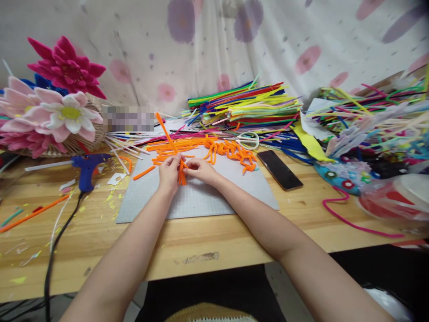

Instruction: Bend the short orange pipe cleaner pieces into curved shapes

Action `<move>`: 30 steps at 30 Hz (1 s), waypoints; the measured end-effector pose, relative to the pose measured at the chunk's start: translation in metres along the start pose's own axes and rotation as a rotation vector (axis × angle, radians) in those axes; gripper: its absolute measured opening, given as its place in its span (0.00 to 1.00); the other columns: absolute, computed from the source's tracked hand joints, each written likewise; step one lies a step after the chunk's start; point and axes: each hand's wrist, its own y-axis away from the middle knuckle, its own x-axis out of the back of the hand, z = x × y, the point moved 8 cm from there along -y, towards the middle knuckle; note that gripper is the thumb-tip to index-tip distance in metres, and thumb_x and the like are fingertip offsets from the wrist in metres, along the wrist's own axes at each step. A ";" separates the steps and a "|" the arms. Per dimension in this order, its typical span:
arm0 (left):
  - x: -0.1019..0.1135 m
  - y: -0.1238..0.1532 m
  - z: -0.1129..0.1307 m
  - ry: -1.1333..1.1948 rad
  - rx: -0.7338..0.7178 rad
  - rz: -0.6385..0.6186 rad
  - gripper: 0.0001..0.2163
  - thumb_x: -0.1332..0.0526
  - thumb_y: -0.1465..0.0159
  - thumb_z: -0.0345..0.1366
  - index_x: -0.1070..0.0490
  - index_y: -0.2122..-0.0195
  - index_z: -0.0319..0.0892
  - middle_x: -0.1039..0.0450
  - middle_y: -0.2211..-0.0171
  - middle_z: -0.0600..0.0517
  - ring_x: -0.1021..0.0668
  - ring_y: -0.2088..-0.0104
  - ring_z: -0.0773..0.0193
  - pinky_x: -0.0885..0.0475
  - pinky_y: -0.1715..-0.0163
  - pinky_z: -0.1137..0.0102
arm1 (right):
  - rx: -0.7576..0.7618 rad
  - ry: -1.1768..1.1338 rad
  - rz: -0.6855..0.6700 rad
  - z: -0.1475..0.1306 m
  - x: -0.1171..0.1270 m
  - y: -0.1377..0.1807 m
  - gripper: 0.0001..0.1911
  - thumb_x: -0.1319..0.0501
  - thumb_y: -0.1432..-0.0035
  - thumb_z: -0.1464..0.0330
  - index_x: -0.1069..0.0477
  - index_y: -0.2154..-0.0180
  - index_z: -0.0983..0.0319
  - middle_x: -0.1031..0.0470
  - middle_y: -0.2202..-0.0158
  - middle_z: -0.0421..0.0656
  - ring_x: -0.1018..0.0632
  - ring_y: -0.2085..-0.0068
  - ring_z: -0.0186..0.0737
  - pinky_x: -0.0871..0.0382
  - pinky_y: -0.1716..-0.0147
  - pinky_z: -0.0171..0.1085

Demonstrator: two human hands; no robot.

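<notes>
Above the grey cutting mat, my left hand pinches a bundle of orange pipe cleaners, whose long end points up and away to the left. My right hand has its thumb and finger closed at the bundle's lower end, where short orange tips hang down. Exactly how many stems are between the fingers is hidden. Just behind the hands lie straight orange pipe cleaners in a loose pile. Bent, zigzag orange pieces are heaped on the mat's far right.
A blue glue gun with a black cord lies at left, near felt-like flowers. White-handled scissors rest behind the mat. A phone is at its right. Colourful pipe cleaner bundles line the back; a plastic tub stands far right.
</notes>
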 end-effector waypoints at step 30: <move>0.008 -0.014 -0.004 0.100 0.176 -0.036 0.08 0.37 0.49 0.37 0.31 0.77 0.38 0.31 0.77 0.53 0.29 0.75 0.72 0.35 0.73 0.75 | -0.083 -0.251 -0.149 0.000 -0.007 0.008 0.12 0.43 0.50 0.61 0.38 0.76 0.64 0.37 0.78 0.35 0.37 0.76 0.27 0.45 0.75 0.30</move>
